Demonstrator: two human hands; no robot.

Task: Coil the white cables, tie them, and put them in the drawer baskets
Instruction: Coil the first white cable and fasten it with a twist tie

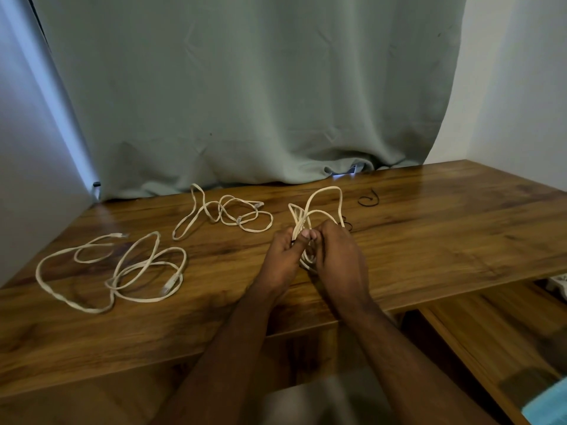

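Both my hands meet over the middle of the wooden table point(429, 240). My left hand point(280, 259) and my right hand point(337, 256) grip a coiled white cable point(322, 197), whose loops stand up above my fingers. A thin dark tie shows between my fingers at the coil's waist. A second white cable point(227, 213) lies loose at the back of the table. A third, larger white cable point(122, 268) sprawls at the left. A black tie point(368, 199) lies curled on the table behind my right hand.
A grey-green curtain point(245, 102) hangs along the table's back edge. An open wooden drawer point(491, 326) sits low at the right, with a white object point(557, 285) at its far end. Something light blue point(549, 406) shows at the bottom right corner.
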